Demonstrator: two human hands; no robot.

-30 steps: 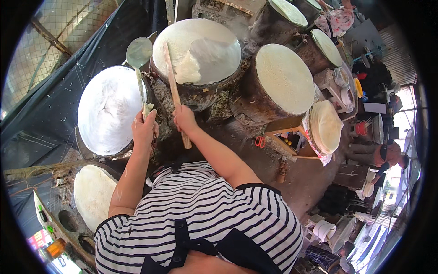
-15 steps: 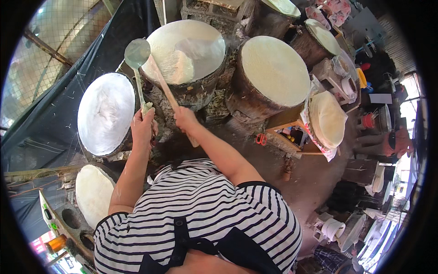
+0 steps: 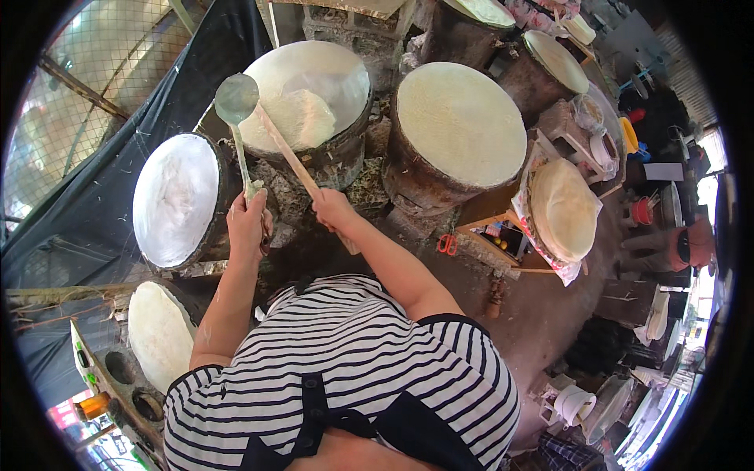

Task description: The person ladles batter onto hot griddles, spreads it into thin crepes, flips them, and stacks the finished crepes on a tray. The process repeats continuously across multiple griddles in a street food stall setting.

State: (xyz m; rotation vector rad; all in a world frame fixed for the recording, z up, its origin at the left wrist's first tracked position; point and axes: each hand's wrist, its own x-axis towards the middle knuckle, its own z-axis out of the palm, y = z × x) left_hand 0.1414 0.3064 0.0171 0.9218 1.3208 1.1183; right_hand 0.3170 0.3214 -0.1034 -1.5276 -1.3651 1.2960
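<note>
Wrapping round the handle of a ladle (image 3: 236,104), the L hand (image 3: 248,224) sits on the near-L side of the main drum (image 3: 353,140) (ref. pt. for all posns.). L grip: fingers curled in, no gap vis.; pale residue on handle just above thumb. R hand (image 3: 334,209), nearside of main drum: fist drawn in round lower part of a wooden stick (image 3: 290,154); butt end protrudes below fist.

Ladle: upright in view, bowl end uppermost, beside L rim of main drum; contact w/ rim cannot be confirmed. Stick: slants up-L, upper end near ladle bowl, at near-L edge of main drum; contact w/ bowl or drum top cannot be told.

Main drum top: cream layer w/ raised pale mass (image 3: 305,119) at near side and smooth greyish patch behind. White-faced drum (image 3: 174,202): L, nearside. Cream-topped drum (image 3: 410,174): immed. R. Stack of pale round sheets (image 3: 563,210): farther R, nearside. Red-handled scissors (image 3: 447,245): R, nearside.
</note>
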